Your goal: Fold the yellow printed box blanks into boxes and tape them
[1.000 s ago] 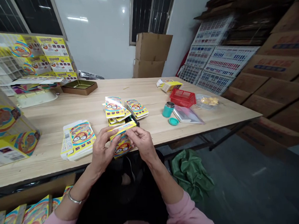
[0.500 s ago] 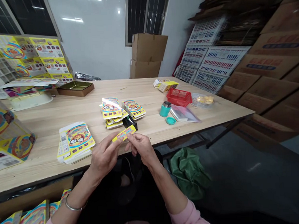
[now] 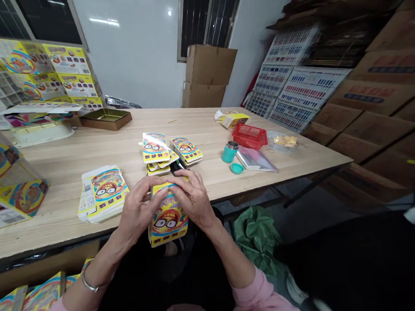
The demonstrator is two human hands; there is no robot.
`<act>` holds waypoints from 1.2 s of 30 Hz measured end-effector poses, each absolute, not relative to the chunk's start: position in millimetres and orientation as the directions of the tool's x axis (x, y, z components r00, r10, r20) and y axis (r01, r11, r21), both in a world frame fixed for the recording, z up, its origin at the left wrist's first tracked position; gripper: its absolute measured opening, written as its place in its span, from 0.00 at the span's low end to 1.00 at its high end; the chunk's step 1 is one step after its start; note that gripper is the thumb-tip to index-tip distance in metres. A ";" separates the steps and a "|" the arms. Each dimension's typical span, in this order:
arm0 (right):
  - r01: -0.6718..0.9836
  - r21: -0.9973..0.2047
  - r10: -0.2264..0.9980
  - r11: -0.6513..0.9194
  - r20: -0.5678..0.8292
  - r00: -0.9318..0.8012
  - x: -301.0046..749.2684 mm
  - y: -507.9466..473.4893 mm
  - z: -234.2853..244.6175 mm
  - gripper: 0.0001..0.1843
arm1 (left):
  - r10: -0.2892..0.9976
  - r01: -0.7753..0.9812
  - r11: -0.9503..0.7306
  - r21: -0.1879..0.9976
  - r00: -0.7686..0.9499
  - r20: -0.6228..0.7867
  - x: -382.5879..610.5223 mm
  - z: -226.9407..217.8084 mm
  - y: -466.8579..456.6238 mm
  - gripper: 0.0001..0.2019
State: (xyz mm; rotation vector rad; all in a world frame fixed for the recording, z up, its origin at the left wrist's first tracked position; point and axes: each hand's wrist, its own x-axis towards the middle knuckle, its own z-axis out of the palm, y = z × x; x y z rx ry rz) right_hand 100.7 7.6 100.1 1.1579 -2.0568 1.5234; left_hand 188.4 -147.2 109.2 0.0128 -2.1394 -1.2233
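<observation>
"Gripping what?"

"One yellow printed carton (image 3: 168,223), left hand (image 3: 139,211) and right hand (image 3: 193,198) closed around it just past the edge of the wooden table (image 3: 206,127), fingers hiding its top."

"Nearby?"

"Leftward, a flat carton stack (image 3: 102,194); ahead, two more piles (image 3: 154,148); a dark object (image 3: 177,166), half hidden, unclear."

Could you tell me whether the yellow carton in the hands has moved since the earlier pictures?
Yes: the yellow printed cardboard carton now hangs toward the person, past the front edge of the pale wooden table; earlier it lay above the tabletop.
</observation>
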 end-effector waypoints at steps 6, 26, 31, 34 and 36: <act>-0.166 -0.986 -0.530 -0.006 0.144 -0.835 110.1 20.0 64.6 0.44 | -0.537 0.149 0.248 0.957 -0.801 0.264 184.2 104.5 -162.2 0.23; -0.363 -0.866 -0.191 0.344 0.313 -0.930 -122.3 -29.8 105.0 0.14 | -0.549 -0.039 0.338 0.940 -0.819 0.164 209.6 36.4 -220.4 0.30; -0.535 -0.798 -0.450 0.278 0.384 -0.806 -29.9 -60.7 71.2 0.21 | -0.734 -0.157 0.385 0.909 -0.649 0.199 246.7 30.9 -253.9 0.30; -0.624 -0.737 -0.698 0.260 0.303 -0.649 41.3 -99.7 39.4 0.18 | -0.770 -0.130 0.354 0.926 -0.603 0.209 253.4 26.9 -255.1 0.29; -0.596 -0.724 -0.723 0.346 0.199 -0.662 73.0 -128.3 23.4 0.20 | -0.758 -0.078 0.355 0.932 -0.608 0.238 253.7 24.1 -250.4 0.26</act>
